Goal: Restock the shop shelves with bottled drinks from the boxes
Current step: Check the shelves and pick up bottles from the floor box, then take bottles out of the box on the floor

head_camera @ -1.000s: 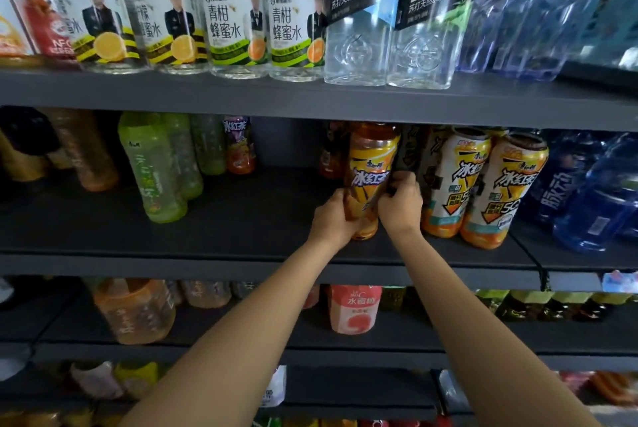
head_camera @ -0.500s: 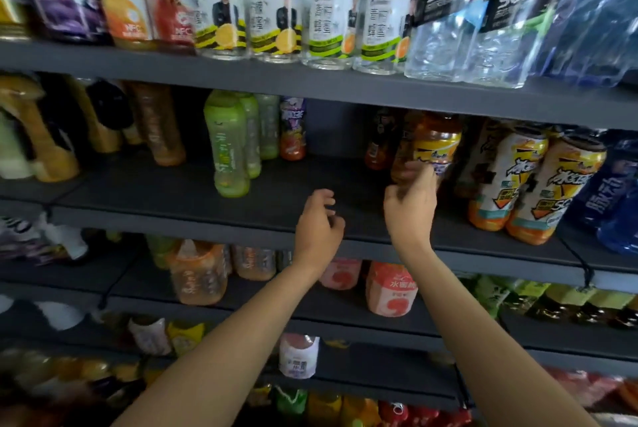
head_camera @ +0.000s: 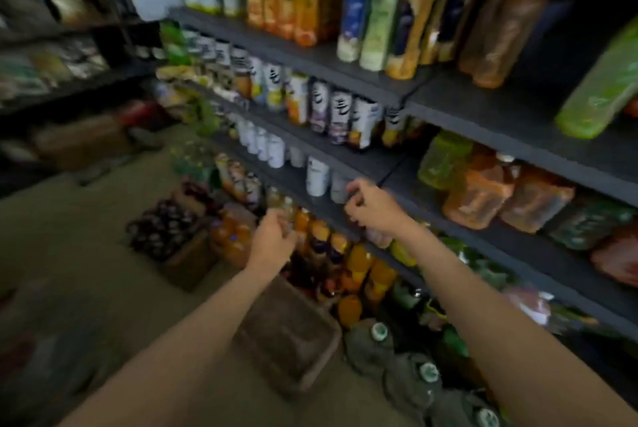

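Note:
The view is blurred by motion. My left hand [head_camera: 272,238] hangs in the air in front of a low row of orange bottles [head_camera: 359,264], fingers loosely curled, holding nothing. My right hand [head_camera: 371,209] is a little higher, beside the edge of a dark grey shelf [head_camera: 366,167] with white cans, and is also empty with loosely curled fingers. On the floor below my arms sits a brown cardboard box [head_camera: 286,333]. A second cardboard box [head_camera: 165,233] full of dark bottles stands further left.
Dark shelves with bottled drinks run from the upper middle to the right edge. Large green-capped bottles [head_camera: 379,333] stand on the floor at the shelf's foot. More boxes [head_camera: 79,140] and another rack lie at the far left, across a beige floor [head_camera: 69,236].
Both hands let go of the orange iced-tea bottle on the shelf and drew back empty. The view swung left and down to the lower shelves and floor boxes.

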Action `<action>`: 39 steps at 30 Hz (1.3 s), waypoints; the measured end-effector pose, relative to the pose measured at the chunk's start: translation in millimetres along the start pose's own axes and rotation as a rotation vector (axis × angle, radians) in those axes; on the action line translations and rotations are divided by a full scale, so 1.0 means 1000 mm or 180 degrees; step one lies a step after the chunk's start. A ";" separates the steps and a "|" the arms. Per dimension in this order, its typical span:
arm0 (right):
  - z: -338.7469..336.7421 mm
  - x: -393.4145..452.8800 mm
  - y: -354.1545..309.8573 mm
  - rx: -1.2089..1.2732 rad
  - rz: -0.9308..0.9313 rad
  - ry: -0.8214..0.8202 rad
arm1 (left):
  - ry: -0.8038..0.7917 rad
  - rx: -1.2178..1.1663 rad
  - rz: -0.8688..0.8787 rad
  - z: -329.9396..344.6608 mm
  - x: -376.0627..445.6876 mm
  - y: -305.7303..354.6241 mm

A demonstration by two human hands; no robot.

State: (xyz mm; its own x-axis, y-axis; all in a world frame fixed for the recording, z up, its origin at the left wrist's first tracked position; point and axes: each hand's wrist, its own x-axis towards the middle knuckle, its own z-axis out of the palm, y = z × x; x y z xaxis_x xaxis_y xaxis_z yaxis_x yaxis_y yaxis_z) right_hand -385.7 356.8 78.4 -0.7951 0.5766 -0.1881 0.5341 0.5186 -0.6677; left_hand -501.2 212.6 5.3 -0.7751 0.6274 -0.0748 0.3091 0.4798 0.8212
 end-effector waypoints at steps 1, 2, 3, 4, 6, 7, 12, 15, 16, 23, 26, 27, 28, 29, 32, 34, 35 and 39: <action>0.024 0.013 -0.012 0.0022 0.0007 -0.0190 | 0.0194 -0.0013 -0.0216 -0.028 0.005 -0.028; 0.045 0.025 -0.024 -0.0004 0.0029 -0.0358 | 0.0362 0.0026 -0.0442 -0.056 0.008 -0.052; 0.064 0.037 -0.036 -0.0064 0.0060 -0.0521 | 0.0498 0.0098 -0.0633 -0.083 0.012 -0.074; 0.081 0.049 -0.046 -0.0148 0.0103 -0.0662 | 0.0557 0.0177 -0.0829 -0.105 0.016 -0.094; 0.110 0.071 -0.064 -0.0281 0.0165 -0.0884 | 0.0452 0.0346 -0.1192 -0.141 0.025 -0.129; 0.123 0.083 -0.070 -0.0326 0.0168 -0.0949 | 0.0370 0.0435 -0.1304 -0.153 0.030 -0.145; 0.178 0.152 -0.094 -0.0375 0.0214 -0.1214 | 0.0204 0.0555 -0.1454 -0.191 0.063 -0.204; 0.211 0.207 -0.106 -0.0336 0.0230 -0.1265 | 0.0175 0.0605 -0.1430 -0.211 0.104 -0.228; 0.224 0.227 -0.110 -0.0344 0.0225 -0.1273 | 0.0190 0.0604 -0.1435 -0.219 0.120 -0.235; 0.311 0.345 -0.144 -0.0546 0.0184 -0.1564 | -0.0151 0.0649 -0.1446 -0.274 0.213 -0.294; 0.350 0.376 -0.158 -0.0746 0.0295 -0.1733 | -0.0209 0.0626 -0.1569 -0.297 0.240 -0.323; 0.364 0.386 -0.160 -0.0807 0.0324 -0.1776 | -0.0227 0.0615 -0.1591 -0.305 0.248 -0.335; 0.378 0.397 -0.159 -0.0837 0.0320 -0.1784 | -0.0254 0.0610 -0.1608 -0.311 0.258 -0.349; 0.395 0.410 -0.156 -0.0884 0.0274 -0.1808 | -0.0299 0.0610 -0.1648 -0.318 0.267 -0.363; 0.439 0.442 -0.146 -0.0824 0.0194 -0.1799 | -0.0461 0.0666 -0.1749 -0.334 0.295 -0.404; 0.465 0.459 -0.148 -0.0769 0.0256 -0.1742 | -0.0540 0.0797 -0.1735 -0.342 0.313 -0.433; 0.478 0.470 -0.147 -0.0756 0.0311 -0.1699 | -0.0533 0.0845 -0.1756 -0.344 0.321 -0.445; 0.536 0.514 -0.140 -0.0764 0.0218 -0.1630 | -0.0633 0.0963 -0.1814 -0.341 0.356 -0.492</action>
State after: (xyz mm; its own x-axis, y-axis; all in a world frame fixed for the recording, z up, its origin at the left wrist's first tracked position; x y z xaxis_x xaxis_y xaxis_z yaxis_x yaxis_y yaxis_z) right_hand -1023.3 242.2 -310.4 -0.7623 0.2652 -0.5904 0.5921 0.6542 -0.4706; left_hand -1116.9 -9.2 -232.3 -0.7555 0.3124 -0.5759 0.0451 0.9017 0.4300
